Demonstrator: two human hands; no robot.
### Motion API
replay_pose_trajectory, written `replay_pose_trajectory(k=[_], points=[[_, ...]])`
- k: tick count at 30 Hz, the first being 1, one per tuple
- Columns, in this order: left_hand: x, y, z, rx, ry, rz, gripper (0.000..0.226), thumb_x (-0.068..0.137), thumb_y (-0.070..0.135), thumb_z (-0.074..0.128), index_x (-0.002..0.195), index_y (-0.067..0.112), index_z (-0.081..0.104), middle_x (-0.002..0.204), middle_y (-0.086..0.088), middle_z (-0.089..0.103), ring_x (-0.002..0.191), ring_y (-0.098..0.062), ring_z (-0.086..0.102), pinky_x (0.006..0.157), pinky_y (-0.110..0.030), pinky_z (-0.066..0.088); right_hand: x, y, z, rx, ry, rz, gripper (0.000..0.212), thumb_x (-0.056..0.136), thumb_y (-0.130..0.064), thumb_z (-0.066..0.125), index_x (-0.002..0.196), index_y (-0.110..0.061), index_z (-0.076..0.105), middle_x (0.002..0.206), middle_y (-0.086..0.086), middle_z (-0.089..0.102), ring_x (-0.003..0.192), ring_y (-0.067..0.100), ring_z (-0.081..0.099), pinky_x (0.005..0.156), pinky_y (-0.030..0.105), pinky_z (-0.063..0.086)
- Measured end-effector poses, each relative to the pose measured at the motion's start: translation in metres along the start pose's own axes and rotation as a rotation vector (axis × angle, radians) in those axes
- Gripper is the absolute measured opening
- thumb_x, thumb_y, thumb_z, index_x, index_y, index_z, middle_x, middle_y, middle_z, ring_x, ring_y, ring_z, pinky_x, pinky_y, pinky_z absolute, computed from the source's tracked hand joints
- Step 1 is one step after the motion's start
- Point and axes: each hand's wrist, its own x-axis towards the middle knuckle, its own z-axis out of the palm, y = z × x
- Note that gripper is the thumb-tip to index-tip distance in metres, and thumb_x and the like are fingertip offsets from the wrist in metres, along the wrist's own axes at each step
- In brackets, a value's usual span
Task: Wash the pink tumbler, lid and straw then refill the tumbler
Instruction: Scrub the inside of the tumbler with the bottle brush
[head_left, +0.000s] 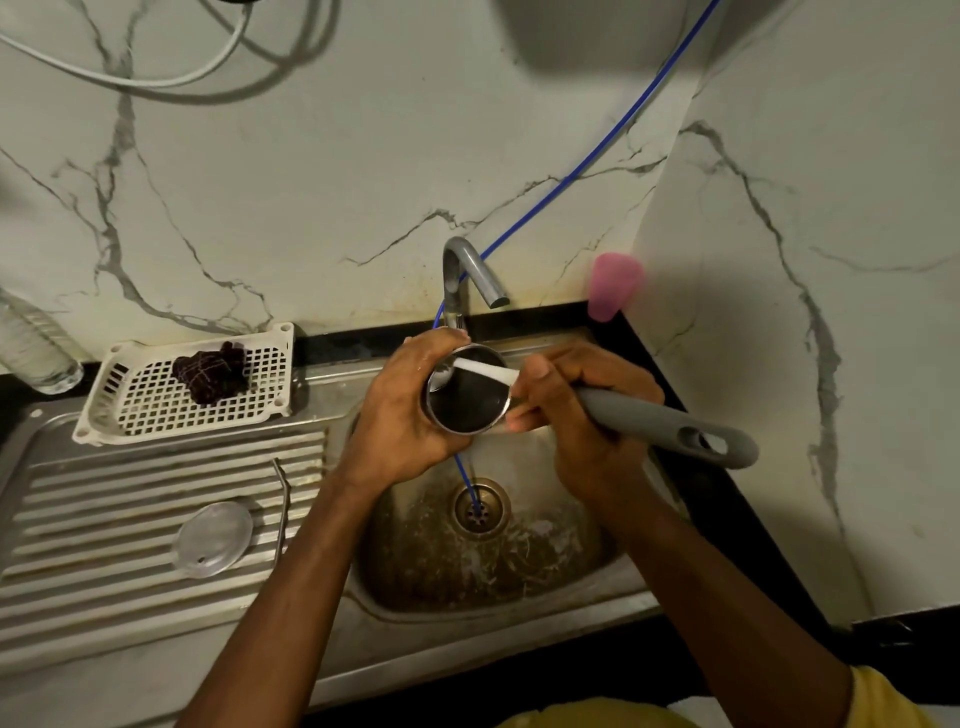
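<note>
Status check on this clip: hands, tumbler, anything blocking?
Left hand grips tumbler over sink. Right hand holds brush, head in mouth. Lid, straw on drainboard.

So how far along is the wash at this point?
Done: the lid and straw are off and lie on the drainboard; washed or not, I cannot tell. In hand: the left hand grips the tumbler over the sink while the right hand holds a grey-handled brush, head inside it. Left: rinsing, likely lid and straw, and the refill.
</note>
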Motion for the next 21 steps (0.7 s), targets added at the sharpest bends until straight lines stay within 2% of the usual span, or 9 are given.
replay_pose_trajectory(k=[6, 8, 11, 15, 18, 21], points=[[0.004, 0.003, 0.006, -0.092, 0.061, -0.052, 0.09, 0.059, 0.016, 0.098, 0.136, 0.011, 0.052, 0.138, -0.004, 0.059, 0.13, -0.02, 0.056, 0.106, -0.048, 0.049, 0.0, 0.0, -0.017, -0.186, -0.113, -0.212, 0.03, 0.092, -0.005, 0.06, 0.064, 0.003, 0.066, 0.065, 0.007, 0.068, 0.057, 0.013, 0.064, 0.056, 0.026, 0.051], [0.003, 0.002, 0.008, -0.136, 0.079, -0.082, 0.086, 0.061, 0.018, 0.098, 0.134, 0.011, 0.053, 0.137, -0.004, 0.06, 0.128, -0.02, 0.057, 0.105, -0.05, 0.049, -0.004, 0.002, -0.017, -0.233, -0.12, -0.215, 0.028, 0.093, -0.006, 0.06, 0.066, 0.001, 0.066, 0.066, 0.006, 0.067, 0.055, 0.012, 0.062, 0.055, 0.024, 0.049], [0.001, 0.001, 0.012, -0.157, 0.079, -0.104, 0.085, 0.062, 0.022, 0.097, 0.135, 0.016, 0.052, 0.137, 0.0, 0.059, 0.128, -0.017, 0.057, 0.104, -0.05, 0.049, -0.01, 0.004, -0.016, -0.307, -0.153, -0.206, 0.03, 0.095, -0.005, 0.061, 0.066, 0.001, 0.064, 0.065, 0.006, 0.064, 0.055, 0.016, 0.06, 0.055, 0.027, 0.048], [-0.002, -0.003, 0.018, -0.149, 0.073, -0.084, 0.086, 0.061, 0.016, 0.097, 0.135, 0.012, 0.052, 0.138, -0.002, 0.059, 0.127, -0.018, 0.058, 0.101, -0.051, 0.051, -0.015, -0.002, -0.009, -0.287, -0.18, -0.06, 0.031, 0.095, -0.002, 0.064, 0.064, 0.002, 0.061, 0.06, 0.002, 0.06, 0.053, 0.011, 0.055, 0.057, 0.02, 0.044], [-0.007, -0.006, 0.019, -0.13, 0.12, -0.099, 0.088, 0.059, 0.013, 0.097, 0.134, 0.01, 0.051, 0.137, -0.004, 0.058, 0.128, -0.02, 0.057, 0.101, -0.052, 0.05, -0.013, -0.007, -0.006, -0.221, -0.139, 0.08, 0.033, 0.096, -0.009, 0.066, 0.065, 0.002, 0.064, 0.055, 0.002, 0.061, 0.049, 0.011, 0.058, 0.055, 0.016, 0.046], [-0.007, -0.006, 0.016, -0.142, 0.165, -0.111, 0.082, 0.065, 0.025, 0.093, 0.133, 0.007, 0.051, 0.136, -0.006, 0.059, 0.127, -0.021, 0.058, 0.103, -0.048, 0.05, -0.012, -0.011, 0.001, -0.154, -0.138, 0.154, 0.033, 0.096, -0.013, 0.066, 0.067, 0.003, 0.065, 0.057, 0.007, 0.064, 0.048, 0.016, 0.061, 0.052, 0.02, 0.049]])
